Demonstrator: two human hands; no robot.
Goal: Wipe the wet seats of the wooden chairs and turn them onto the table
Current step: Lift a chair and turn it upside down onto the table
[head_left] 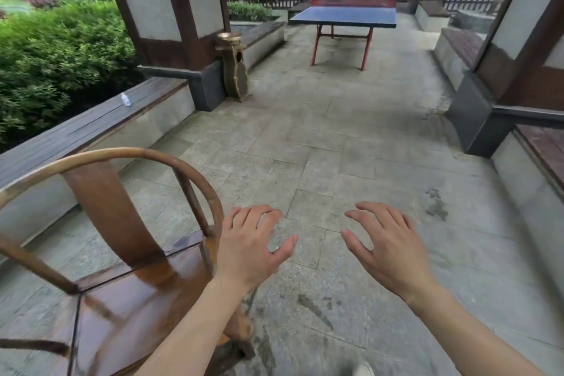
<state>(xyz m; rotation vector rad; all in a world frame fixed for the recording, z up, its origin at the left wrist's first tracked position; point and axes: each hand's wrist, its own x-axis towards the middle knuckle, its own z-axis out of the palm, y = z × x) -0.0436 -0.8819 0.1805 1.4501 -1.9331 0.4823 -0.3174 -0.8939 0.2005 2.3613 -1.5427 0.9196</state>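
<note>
On grey stone paving (320, 143), wet wooden chair (128, 290)

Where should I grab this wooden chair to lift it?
Probably grip the wooden chair by its curved top rail, coming from its right side where the left hand hovers. The rail is a round bar, open underneath, so fingers can wrap it; the seat looks wet and slick.

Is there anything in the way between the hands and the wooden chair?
Nothing visible. The left hand hovers empty beside the wooden chair, near its curved rail. The right hand is farther off, with only floor between.
</note>
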